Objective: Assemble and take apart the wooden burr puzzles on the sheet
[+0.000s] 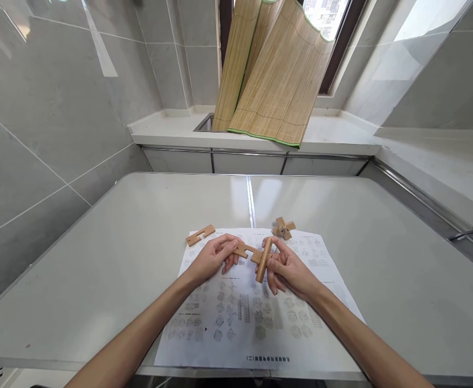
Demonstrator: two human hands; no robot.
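My left hand point(219, 254) pinches the left end of a notched wooden puzzle piece point(253, 253), a flat strip with cut-outs. My right hand point(288, 268) grips a wooden puzzle stick point(264, 261), tilted across the right end of the notched piece. The two pieces meet there, but I cannot tell if they interlock. Beyond my left hand lies another notched wooden piece point(200, 235), flat at the paper's upper left edge. A cross-shaped wooden puzzle point(283, 228) with a dark mark on it rests beyond my right hand.
Under my hands a large printed sheet point(236, 345) with puzzle diagrams lies on a white table point(78, 291). A seam point(251, 200) runs across the table's far part. Behind it, a bamboo mat point(276, 81) hangs over a white ledge point(171, 128) by the window. Grey tiled walls flank both sides.
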